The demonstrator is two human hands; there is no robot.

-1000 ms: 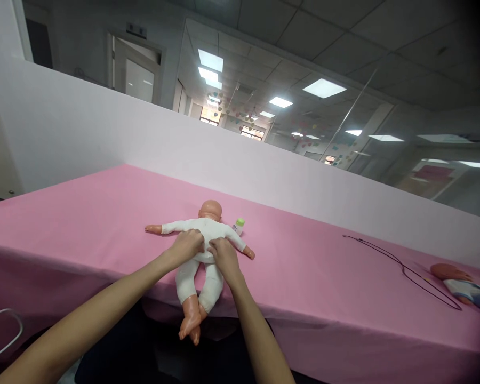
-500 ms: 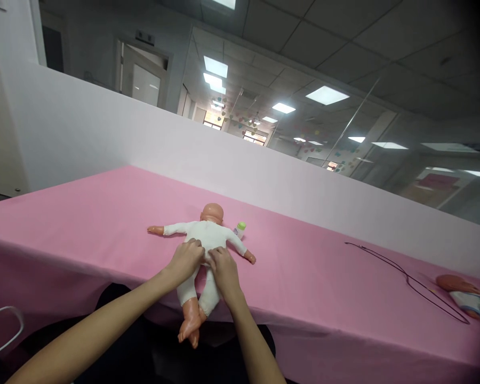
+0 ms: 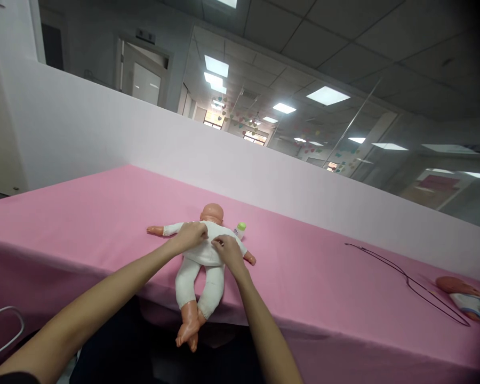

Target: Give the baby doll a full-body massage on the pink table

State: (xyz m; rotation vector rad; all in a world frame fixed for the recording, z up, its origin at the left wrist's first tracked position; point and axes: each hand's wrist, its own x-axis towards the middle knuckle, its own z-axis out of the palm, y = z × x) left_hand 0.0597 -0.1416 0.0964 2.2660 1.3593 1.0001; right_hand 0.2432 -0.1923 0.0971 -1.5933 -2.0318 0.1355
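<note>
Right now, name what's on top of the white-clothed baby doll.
Bare left hand and bare right hand are over the doll's back; the parts beneath them are hidden.

Surface [image 3: 308, 277]: wide passage between doll [image 3: 203, 258] and cord [image 3: 407, 277]. Obstacles: bottle [image 3: 240, 230], just beside doll; second doll [image 3: 466, 300], right end; wall [image 3: 240, 165], along the back.

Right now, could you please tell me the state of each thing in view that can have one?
White-clothed doll: face down, arms spread, feet crossed.
Left hand: curled, at the doll's back.
Right hand: curled, at the doll's back.
Bottle: green cap on.
Black cord: loosely looped.
Second doll: lying, partly cut off.
Pink cloth: spread, hanging over front.
Ceiling lights: lit.
Far door: partly open.
</note>
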